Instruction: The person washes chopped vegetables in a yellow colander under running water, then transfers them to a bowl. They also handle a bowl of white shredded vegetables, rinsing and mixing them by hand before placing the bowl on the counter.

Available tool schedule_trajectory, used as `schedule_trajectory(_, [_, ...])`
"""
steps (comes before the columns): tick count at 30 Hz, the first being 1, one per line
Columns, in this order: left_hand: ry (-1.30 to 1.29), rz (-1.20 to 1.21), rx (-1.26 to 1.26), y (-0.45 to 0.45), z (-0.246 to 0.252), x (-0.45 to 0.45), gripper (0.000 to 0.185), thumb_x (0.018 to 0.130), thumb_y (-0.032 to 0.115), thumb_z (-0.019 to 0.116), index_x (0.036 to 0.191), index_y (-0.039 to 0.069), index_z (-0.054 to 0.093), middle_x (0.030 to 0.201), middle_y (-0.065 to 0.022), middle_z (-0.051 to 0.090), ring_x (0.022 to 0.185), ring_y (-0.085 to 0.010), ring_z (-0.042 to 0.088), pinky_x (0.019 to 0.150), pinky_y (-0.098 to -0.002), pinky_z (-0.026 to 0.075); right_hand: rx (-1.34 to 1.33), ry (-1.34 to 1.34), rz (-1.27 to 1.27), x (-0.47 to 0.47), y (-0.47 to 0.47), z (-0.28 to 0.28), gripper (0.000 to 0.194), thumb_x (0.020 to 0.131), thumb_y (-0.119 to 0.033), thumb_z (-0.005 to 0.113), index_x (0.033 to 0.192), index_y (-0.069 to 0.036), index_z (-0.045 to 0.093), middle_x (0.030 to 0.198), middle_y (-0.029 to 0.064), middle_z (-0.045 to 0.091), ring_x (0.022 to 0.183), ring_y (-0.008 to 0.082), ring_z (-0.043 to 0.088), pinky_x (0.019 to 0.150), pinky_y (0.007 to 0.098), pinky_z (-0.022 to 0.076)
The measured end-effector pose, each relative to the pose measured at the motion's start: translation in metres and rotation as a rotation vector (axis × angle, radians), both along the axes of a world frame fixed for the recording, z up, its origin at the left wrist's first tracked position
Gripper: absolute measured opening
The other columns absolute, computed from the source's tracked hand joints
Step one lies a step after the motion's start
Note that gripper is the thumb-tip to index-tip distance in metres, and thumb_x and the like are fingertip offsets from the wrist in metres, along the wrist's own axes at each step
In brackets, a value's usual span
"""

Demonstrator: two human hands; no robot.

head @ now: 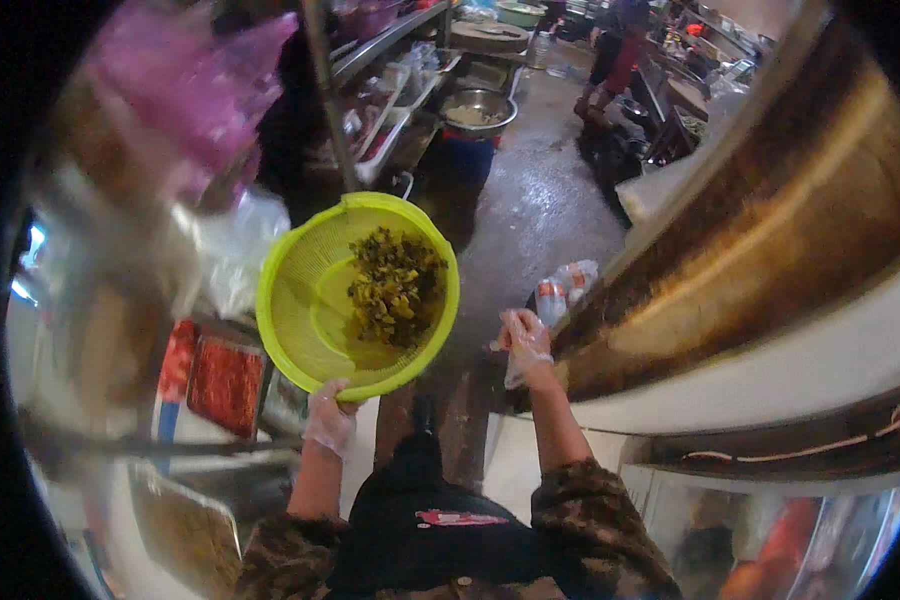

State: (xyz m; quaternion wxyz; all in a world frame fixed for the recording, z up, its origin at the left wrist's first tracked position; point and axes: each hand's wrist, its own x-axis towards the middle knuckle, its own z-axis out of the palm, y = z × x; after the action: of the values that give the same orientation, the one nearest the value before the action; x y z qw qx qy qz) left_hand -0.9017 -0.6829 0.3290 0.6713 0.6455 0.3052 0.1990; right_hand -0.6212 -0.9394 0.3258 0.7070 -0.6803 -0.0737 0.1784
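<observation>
My left hand (331, 416), in a clear plastic glove, grips the near rim of a lime-green plastic colander (322, 300). The colander tilts, and a heap of chopped dark-green and yellowish leafy vegetables (394, 289) rests toward its right side. My right hand (523, 337), gloved the same way, hangs in front of me on the right with its fingers bent together. Whether anything small is between those fingers cannot be made out. Just beyond it, several wrapped white packages with orange labels (564, 289) sit low by the floor.
A metal basin with pale contents (474, 112) stands ahead over a blue container. The wet floor (540, 172) runs between shelving on the left and a brown wooden edge (720, 277) on the right. A person (615, 60) stands farther off. A pink plastic bag (195, 90) hangs at upper left.
</observation>
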Motion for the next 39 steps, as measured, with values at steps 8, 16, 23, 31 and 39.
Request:
schedule_trajectory(8, [0.022,-0.053,-0.659,0.033,0.03,0.286,0.023,0.08,0.005,0.057,0.102,-0.001,0.058,0.1,-0.0106,0.061,0.091,-0.0249,0.061,0.079,-0.0354,0.053,0.288,0.055,-0.537,0.264,0.071,0.016,0.014,0.087,-0.015,0.059,0.079,-0.003,0.057,0.059,0.0039,0.054,0.046,0.0145,0.05,0.042,0.0299,0.0408])
schedule_trajectory(16, [0.078,-0.153,-0.72,0.044,0.054,0.536,0.028,0.082,0.005,0.054,0.109,0.0,0.056,0.104,-0.0109,0.06,0.095,-0.0239,0.06,0.082,-0.0348,0.052,0.498,-0.043,-0.906,0.533,0.037,0.062,0.012,0.087,-0.01,0.054,0.077,-0.004,0.057,0.06,0.0036,0.054,0.044,0.0124,0.048,0.039,0.0268,0.0394])
schedule_trajectory(23, [0.145,-0.201,-0.764,0.09,0.118,0.748,0.028,0.085,0.014,0.053,0.109,0.001,0.056,0.102,-0.0119,0.061,0.09,-0.0231,0.062,0.072,-0.0402,0.055,0.261,-0.07,-0.849,0.693,0.012,0.071,0.01,0.086,-0.015,0.059,0.086,-0.005,0.06,0.061,0.0019,0.053,0.045,0.0111,0.047,0.039,0.0264,0.0389])
schedule_trajectory(31, [0.23,-0.237,-0.843,0.117,0.102,1.008,0.032,0.084,0.009,0.054,0.113,-0.003,0.051,0.102,-0.0132,0.061,0.089,-0.0249,0.062,0.074,-0.0336,0.056,-0.092,0.244,-0.943,0.729,-0.124,0.004,0.013,0.083,-0.013,0.06,0.073,-0.008,0.054,0.058,0.0007,0.049,0.044,0.0112,0.045,0.039,0.0266,0.0382])
schedule_trajectory(39, [0.127,-0.283,-0.763,0.11,0.065,1.261,0.035,0.082,0.005,0.054,0.115,-0.005,0.047,0.107,-0.015,0.057,0.094,-0.0282,0.06,0.08,-0.0398,0.055,-0.381,0.744,-1.134,0.835,-0.183,-0.052,0.021,0.074,-0.013,0.054,0.056,-0.007,0.044,0.053,0.0057,0.045,0.042,0.0184,0.045,0.039,0.0336,0.0396])
